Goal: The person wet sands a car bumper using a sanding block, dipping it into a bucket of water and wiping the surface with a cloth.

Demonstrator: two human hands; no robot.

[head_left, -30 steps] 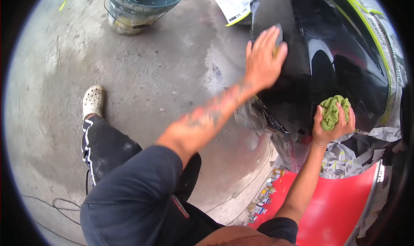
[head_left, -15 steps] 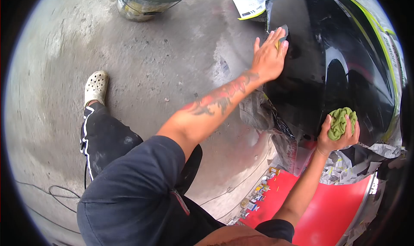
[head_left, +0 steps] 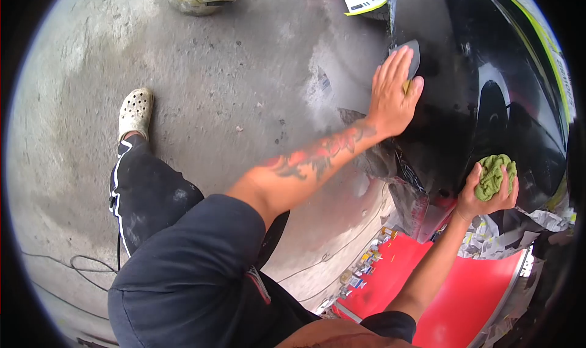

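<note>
My left hand (head_left: 392,98) lies with fingers stretched over a piece of grey sandpaper (head_left: 414,54), pressing it on a glossy black car panel (head_left: 445,98) near its left edge. A bit of yellow (head_left: 406,86) shows beside the thumb; what it belongs to is mostly hidden. Lower on the same panel, my right hand (head_left: 485,195) grips a crumpled green cloth (head_left: 495,176), its fingers curled around the bundle. The panel has dull, hazy areas on the left and shiny reflections on the right.
Masking newspaper (head_left: 482,235) and yellow-green tape (head_left: 546,46) border the panel. A red surface (head_left: 470,293) lies below it, with several small bottles (head_left: 366,262) alongside. A bucket (head_left: 201,0) stands on the concrete floor (head_left: 244,86). A dark cable (head_left: 79,265) runs at lower left.
My left hand has slid a little down the panel with the sandpaper, which now shows more. The right hand keeps its hold on the cloth. The whole view has shifted slightly.
</note>
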